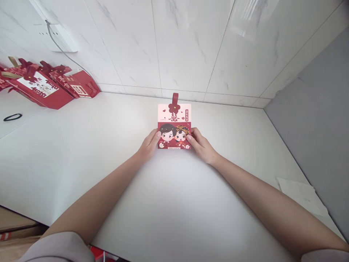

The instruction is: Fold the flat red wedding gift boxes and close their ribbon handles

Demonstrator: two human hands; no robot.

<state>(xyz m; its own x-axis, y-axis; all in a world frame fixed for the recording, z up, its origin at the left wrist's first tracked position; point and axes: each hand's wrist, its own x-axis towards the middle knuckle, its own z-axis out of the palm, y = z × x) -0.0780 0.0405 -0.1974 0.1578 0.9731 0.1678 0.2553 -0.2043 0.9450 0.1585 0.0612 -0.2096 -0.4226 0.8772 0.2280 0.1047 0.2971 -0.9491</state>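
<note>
A red and pink gift box (174,118) with two cartoon faces on its front stands upright in the middle of the view. On its top edge is a dark red strap loop (175,98) with a flower-shaped piece and a small gold stud. My left hand (151,142) grips the box's left side, thumb on the front. The right side is held by my right hand (200,143), its thumb also on the front. Most of the fingers of both hands are hidden behind the box.
Several red gift boxes (40,89) stand at the far left of the white table (174,203). A black ring (12,117) lies nearer. A grey cable (64,52) hangs from the wall socket. White paper (302,194) lies at the right edge. Tiled wall behind.
</note>
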